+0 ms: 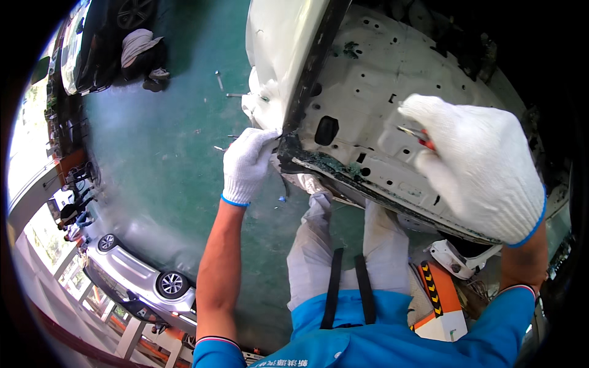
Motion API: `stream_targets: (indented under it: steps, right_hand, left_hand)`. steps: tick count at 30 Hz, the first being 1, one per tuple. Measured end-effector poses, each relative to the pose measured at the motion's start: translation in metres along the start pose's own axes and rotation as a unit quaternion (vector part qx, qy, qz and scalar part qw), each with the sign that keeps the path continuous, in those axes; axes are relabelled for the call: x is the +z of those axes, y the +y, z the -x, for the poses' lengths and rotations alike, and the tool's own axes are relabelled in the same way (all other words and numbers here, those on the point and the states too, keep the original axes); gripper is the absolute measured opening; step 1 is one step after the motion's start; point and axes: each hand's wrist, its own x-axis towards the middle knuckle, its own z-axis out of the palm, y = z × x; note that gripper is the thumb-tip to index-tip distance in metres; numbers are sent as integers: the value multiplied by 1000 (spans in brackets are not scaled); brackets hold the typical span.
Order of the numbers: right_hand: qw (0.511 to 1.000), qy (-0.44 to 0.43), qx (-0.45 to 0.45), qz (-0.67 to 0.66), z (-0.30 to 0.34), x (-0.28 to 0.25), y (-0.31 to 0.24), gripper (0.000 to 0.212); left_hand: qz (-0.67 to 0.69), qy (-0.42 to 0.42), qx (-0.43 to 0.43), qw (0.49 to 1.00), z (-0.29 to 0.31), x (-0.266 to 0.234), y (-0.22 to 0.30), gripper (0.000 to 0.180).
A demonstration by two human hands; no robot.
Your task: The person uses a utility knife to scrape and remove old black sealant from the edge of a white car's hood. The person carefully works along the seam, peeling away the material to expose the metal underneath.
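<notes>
My left hand (248, 162), in a white knit glove with a blue cuff, is closed with its fingertips at the lower corner of a white car body panel (276, 55), pinching its edge. That panel is crumpled near the corner, and a dark strip runs along its side. Over the holed white inner panel (380, 80), my gloved right hand (485, 165) is closed around a small red-handled tool (424, 140). Its metal jaws look like those of pliers; most of it is hidden in the glove. Greenish residue marks the inner panel's lower seam (331, 165).
A person (142, 55) crouches beside a dark car (101, 43) at the far left. A silver car (141, 273) stands at the lower left. Loose tools (219, 80) lie on the green floor (184, 122). An orange and white box (438, 294) sits by my right leg.
</notes>
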Motion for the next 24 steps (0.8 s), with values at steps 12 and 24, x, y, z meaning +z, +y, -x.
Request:
stream_targets:
  steps: [12, 24]
  right_hand:
    - [986, 121, -71, 88, 54, 52, 22, 56]
    - [990, 104, -71, 63, 54, 49, 19, 55]
  left_hand:
    - [17, 25, -2, 1000, -3, 9, -1, 22]
    - [18, 42, 16, 999, -2, 10, -4, 20]
